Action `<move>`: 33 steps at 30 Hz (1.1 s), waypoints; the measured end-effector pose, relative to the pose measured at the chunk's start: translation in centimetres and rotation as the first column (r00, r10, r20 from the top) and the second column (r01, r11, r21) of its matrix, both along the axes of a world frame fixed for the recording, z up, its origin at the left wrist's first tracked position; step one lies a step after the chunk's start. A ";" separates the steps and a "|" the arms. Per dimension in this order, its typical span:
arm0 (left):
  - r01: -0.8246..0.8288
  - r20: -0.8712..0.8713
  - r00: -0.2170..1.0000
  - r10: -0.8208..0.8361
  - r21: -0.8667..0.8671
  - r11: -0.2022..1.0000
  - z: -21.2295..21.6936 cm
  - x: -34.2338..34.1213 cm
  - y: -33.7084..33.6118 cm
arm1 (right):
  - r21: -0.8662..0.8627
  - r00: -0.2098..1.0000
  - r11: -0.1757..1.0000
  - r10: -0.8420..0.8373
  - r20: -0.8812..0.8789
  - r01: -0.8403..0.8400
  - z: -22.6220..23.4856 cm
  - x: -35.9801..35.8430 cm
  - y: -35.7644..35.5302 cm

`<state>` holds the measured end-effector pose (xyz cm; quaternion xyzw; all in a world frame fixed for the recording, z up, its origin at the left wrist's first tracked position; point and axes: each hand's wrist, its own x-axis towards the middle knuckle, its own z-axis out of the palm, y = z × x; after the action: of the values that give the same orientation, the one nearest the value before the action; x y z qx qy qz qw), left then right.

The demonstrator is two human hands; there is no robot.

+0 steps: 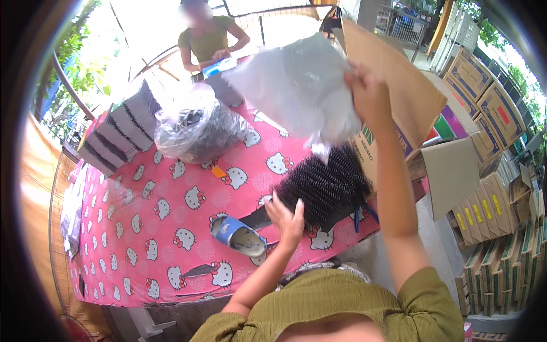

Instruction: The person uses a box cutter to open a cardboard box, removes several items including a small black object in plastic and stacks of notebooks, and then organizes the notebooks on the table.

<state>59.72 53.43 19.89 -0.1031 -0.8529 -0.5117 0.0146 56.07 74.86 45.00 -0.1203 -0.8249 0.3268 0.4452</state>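
Observation:
My right hand is raised high and grips a clear plastic bag by its lower end, so the bag hangs upside down over the table. Below the bag lies a heap of thin black sticks on the pink cartoon-cat tablecloth. My left hand has its fingers spread and rests against the near left side of that heap. A roll of blue tape lies just left of my left hand.
A second plastic bag of black items sits mid-table, beside stacked dark packs at the left. An open cardboard box stands at the right. More boxes are piled further right. Another person works at the far end.

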 end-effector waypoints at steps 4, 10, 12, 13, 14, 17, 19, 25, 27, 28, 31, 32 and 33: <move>0.084 0.093 0.992 -0.085 0.020 0.996 -1.0 1.3 -0.9 | -0.384 0.946 0.865 0.287 -0.152 -0.324 -4.3 4.0 -3.4; 0.098 0.148 0.817 -0.558 0.917 0.386 10.5 -1.2 -1.9 | -0.737 0.797 0.340 0.411 -0.442 -0.584 -9.9 8.5 -6.0; 0.293 -0.068 0.695 -0.715 0.936 0.196 11.7 -2.8 -2.7 | -0.778 0.794 0.262 0.418 -0.441 -0.571 -11.1 9.8 -7.3; 0.304 0.010 0.656 -0.754 0.911 0.277 11.3 -3.5 -3.1 | -0.798 0.797 0.229 0.419 -0.436 -0.557 -11.8 10.7 -7.9; 0.331 0.074 0.616 -0.784 0.879 0.343 10.7 -4.7 -3.3 | -0.816 0.796 0.197 0.428 -0.427 -0.543 -12.5 11.4 -8.8; 0.511 -0.270 0.637 -0.722 0.849 0.133 17.1 -1.5 -1.2 | -0.861 0.819 0.151 0.425 -0.387 -0.485 -14.5 14.8 -10.5; 0.593 -0.223 0.631 -0.743 0.756 0.278 15.1 -0.8 -1.5 | -0.894 0.819 0.079 0.441 -0.366 -0.442 -15.9 16.7 -11.5; 0.110 -0.053 0.907 -0.419 0.987 0.113 19.0 4.2 -2.0 | -0.853 0.858 0.390 0.499 -0.121 -0.347 -20.0 25.0 -13.7; 0.385 -0.265 0.872 -0.412 0.891 0.242 17.1 6.0 -1.8 | -0.621 0.845 0.643 0.531 -0.060 -0.448 -16.2 27.6 -13.8; 0.509 -0.366 0.830 -0.421 0.805 0.304 16.4 7.2 -1.5 | -0.584 0.878 0.663 0.423 -0.225 -0.469 -15.9 28.3 -13.3; 0.858 -0.211 0.408 -0.888 0.422 0.294 17.8 12.3 1.4 | -0.452 0.795 0.730 0.205 -0.571 -0.513 -13.5 30.7 -11.1; 0.813 -0.082 0.240 -0.967 0.561 0.154 16.5 14.5 2.5 | -0.416 0.896 0.831 0.198 -0.398 -0.369 -14.2 32.4 -10.1; 0.727 0.013 0.198 -0.980 0.669 0.156 15.7 16.9 3.7 | -0.341 0.968 0.917 0.139 -0.211 -0.206 -15.3 34.6 -8.8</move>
<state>76.63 57.14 35.54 -0.4546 -0.4202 -0.6363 -0.4602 90.63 66.10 29.67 -0.0959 -0.7141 0.5201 0.4587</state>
